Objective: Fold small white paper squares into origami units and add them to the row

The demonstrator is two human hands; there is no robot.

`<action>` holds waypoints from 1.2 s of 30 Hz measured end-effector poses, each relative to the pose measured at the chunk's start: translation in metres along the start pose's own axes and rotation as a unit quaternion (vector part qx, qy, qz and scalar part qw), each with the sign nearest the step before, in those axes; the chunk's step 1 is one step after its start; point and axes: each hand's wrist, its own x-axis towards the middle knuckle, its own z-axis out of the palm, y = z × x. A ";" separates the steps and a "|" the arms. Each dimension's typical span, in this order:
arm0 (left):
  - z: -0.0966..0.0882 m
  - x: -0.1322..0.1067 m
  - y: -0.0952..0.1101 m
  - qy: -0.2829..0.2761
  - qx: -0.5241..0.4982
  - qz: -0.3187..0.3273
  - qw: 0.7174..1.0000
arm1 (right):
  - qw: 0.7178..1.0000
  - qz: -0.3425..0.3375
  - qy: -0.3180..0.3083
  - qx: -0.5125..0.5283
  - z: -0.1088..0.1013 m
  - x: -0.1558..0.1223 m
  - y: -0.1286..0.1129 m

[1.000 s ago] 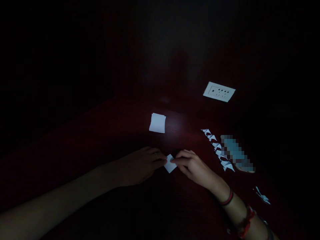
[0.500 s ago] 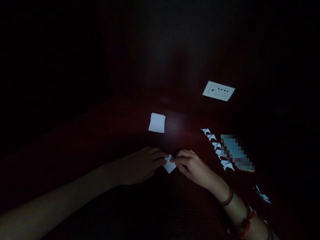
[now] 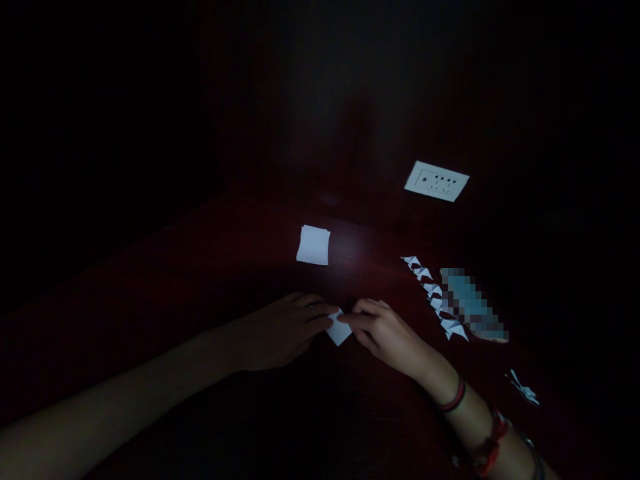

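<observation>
White paper piece (image 3: 339, 331), small, folded, pinched between left hand (image 3: 285, 330), right hand (image 3: 383, 332)

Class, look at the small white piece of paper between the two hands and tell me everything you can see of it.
The small white piece of paper looks thin and matte, partly folded, with one corner pointing toward the camera. It lies low on the dark reddish wooden table. The left hand pinches its left edge with its fingertips, and the right hand holds its right edge. The fingers hide its upper part; dim light hides its creases.
</observation>
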 end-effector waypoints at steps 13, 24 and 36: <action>-0.001 -0.002 0.001 -0.005 0.015 -0.016 1.000 | 0.999 -0.015 0.004 0.034 0.003 0.000 0.004; 0.003 -0.003 -0.002 -0.013 -0.009 -0.017 1.000 | 1.000 -0.011 0.010 0.012 0.001 -0.001 0.004; 0.003 -0.004 -0.001 -0.009 0.003 -0.005 1.000 | 1.000 -0.008 0.008 -0.009 0.000 -0.002 0.004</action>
